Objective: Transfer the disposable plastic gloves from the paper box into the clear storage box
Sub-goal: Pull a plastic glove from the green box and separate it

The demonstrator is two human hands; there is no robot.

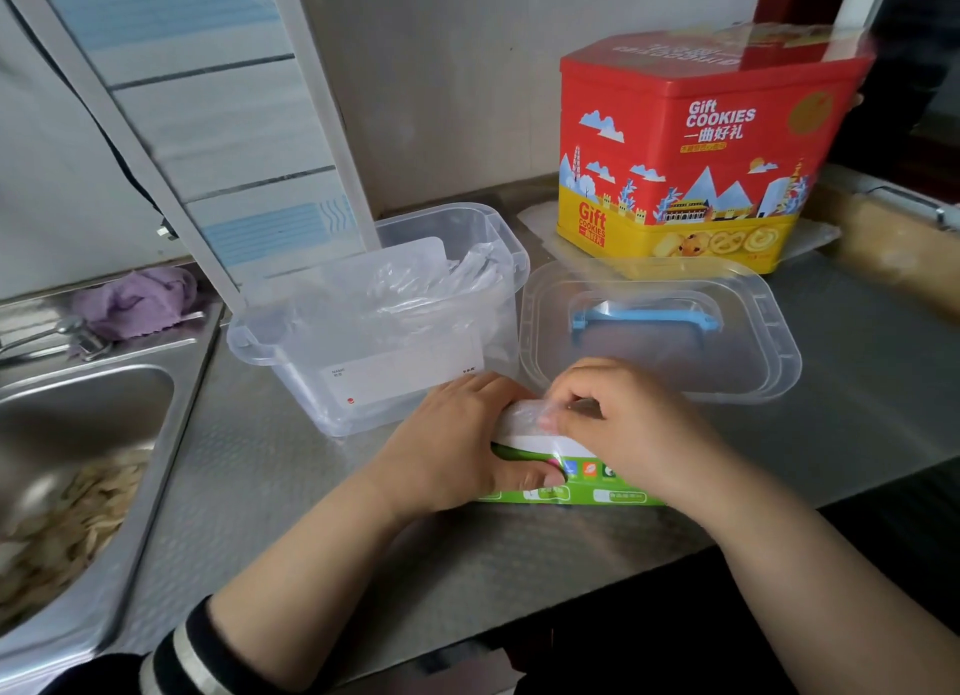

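A green and white paper box [582, 486] lies on the steel counter near its front edge. My left hand [457, 445] grips the box's left end, thumb on its front face. My right hand [623, 424] pinches a thin clear plastic glove [535, 414] at the box's top opening. Just behind stands the clear storage box [311, 377], open, with several crumpled clear gloves [441, 284] inside it. Most of the paper box is hidden under my hands.
The storage box's clear lid [769, 341] with a blue handle lies upside down to the right. A red and yellow cookie tin [696, 149] stands behind it. A steel sink [78, 434] holding peelings is at the left, with a purple cloth [135, 299] behind it.
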